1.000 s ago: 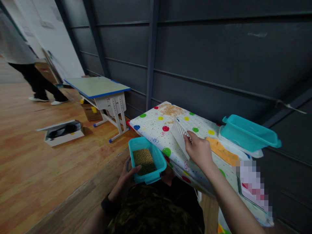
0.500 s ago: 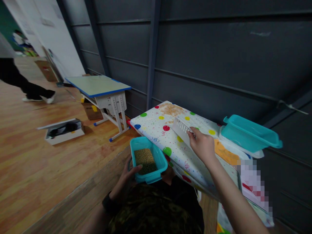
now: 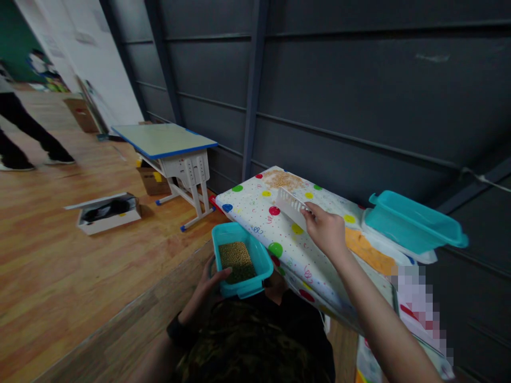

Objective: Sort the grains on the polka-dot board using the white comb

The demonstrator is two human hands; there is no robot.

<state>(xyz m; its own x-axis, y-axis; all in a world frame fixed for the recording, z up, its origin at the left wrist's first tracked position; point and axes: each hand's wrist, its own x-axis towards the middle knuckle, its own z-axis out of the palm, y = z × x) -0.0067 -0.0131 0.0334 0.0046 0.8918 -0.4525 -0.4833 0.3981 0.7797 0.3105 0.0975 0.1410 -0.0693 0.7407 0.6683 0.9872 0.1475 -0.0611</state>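
Observation:
My left hand [image 3: 208, 287] is closed on the near left side of a teal plastic container [image 3: 263, 260], its thumb over the rim. Tan, soybean-like beans [image 3: 235, 252] and darker green ones [image 3: 241, 273] lie in the container, which is just off the table's near edge. In my right hand [image 3: 326, 230] is a white plastic piece [image 3: 293, 207], flat with a row of slots along its upper edge, held tilted over the tabletop. Beyond it, a scatter of small tan beans or grains [image 3: 284, 180] lies on the dotted tablecloth [image 3: 255, 210].
Another teal container [image 3: 415, 221] stands on a white lid at the table's right end, near an orange cloth-like item [image 3: 369, 250]. A dark panelled wall [image 3: 359, 106] runs behind. Left are a school desk [image 3: 165, 141], an open white box [image 3: 109, 215] and a walking person [image 3: 30, 125].
The white piece has shifted slightly left and turned in my right hand. My left hand keeps its hold on the container. The person in the background has moved left.

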